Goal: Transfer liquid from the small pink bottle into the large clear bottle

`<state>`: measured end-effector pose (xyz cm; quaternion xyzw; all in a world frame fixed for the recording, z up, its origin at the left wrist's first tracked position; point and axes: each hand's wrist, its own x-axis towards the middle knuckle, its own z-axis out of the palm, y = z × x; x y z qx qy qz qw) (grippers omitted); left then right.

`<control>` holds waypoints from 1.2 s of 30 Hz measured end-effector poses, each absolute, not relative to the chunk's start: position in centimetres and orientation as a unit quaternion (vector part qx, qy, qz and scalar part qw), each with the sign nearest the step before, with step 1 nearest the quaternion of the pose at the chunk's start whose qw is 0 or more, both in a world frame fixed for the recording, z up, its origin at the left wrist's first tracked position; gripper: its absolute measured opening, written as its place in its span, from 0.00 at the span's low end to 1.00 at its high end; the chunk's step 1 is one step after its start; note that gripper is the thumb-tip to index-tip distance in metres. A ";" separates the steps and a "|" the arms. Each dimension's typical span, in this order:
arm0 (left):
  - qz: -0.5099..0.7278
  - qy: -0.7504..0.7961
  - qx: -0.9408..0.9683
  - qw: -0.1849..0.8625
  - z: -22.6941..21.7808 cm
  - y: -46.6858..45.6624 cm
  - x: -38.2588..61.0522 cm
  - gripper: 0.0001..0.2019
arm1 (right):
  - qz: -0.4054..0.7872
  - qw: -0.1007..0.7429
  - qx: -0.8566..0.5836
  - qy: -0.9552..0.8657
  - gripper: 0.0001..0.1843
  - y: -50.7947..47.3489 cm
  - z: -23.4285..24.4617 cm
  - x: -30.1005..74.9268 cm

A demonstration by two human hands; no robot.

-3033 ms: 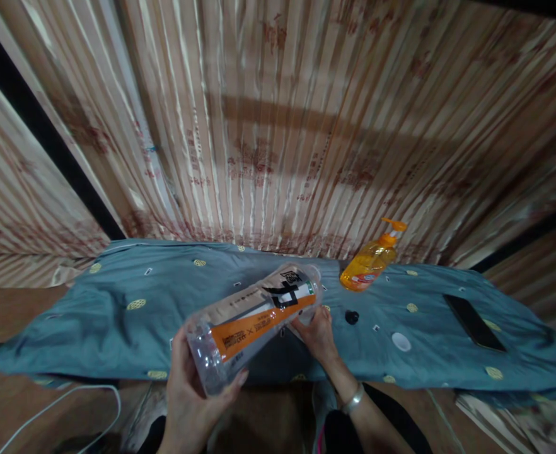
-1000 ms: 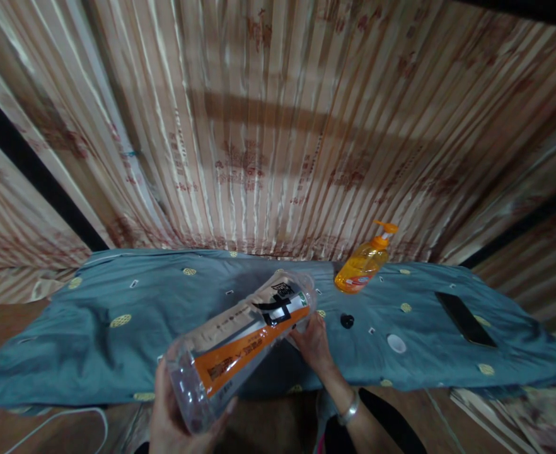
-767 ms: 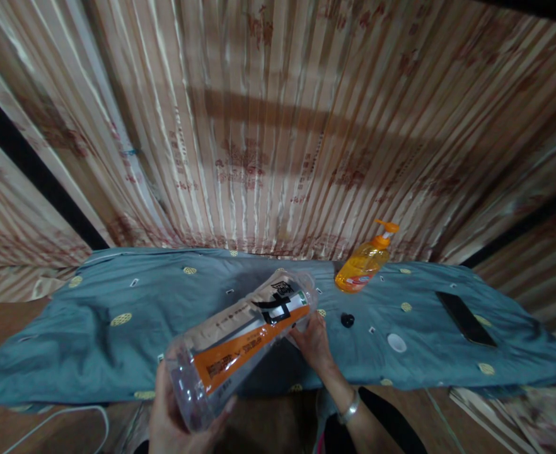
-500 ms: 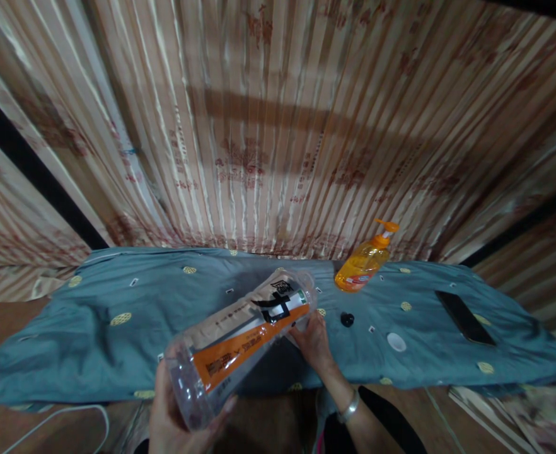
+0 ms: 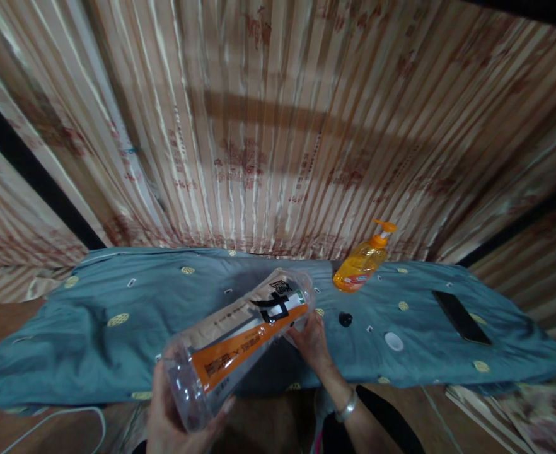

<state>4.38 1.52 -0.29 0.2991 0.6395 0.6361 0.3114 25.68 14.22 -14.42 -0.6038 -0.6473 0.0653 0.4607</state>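
A blue-green cloth with yellow patches and small white marks covered the long surface before you, wrinkled most at the left. Behind it hung a pale striped curtain with reddish prints, and a dark pole slanted down at the left. You held the plastic bottle tilted over the middle, your left hand clamped around its near end. Your right hand was at the far end, fingers partly hidden; I couldn't tell whether they gripped. An orange pump bottle stood near the back edge. Towards the right lay a small black object, a white disc and a phone. A white cable curved across the brown floor.
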 end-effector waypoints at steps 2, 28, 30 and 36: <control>0.636 0.641 0.302 0.306 -0.2 1.5 4.4 0.49 | 0.070 0.461 -0.607 -0.644 0.14 14.2 -14.4 25.7; 0.633 0.639 0.324 0.292 -1.2 1.6 3.6 0.49 | 0.078 0.460 -0.612 -0.639 0.16 14.2 -14.6 25.7; 0.633 0.641 0.315 0.297 -1.0 1.6 3.7 0.52 | 0.076 0.461 -0.616 -0.634 0.15 14.3 -14.8 25.7; 0.625 0.644 0.321 0.304 -0.4 1.6 4.0 0.49 | 0.076 0.459 -0.623 -0.629 0.16 14.4 -15.0 25.7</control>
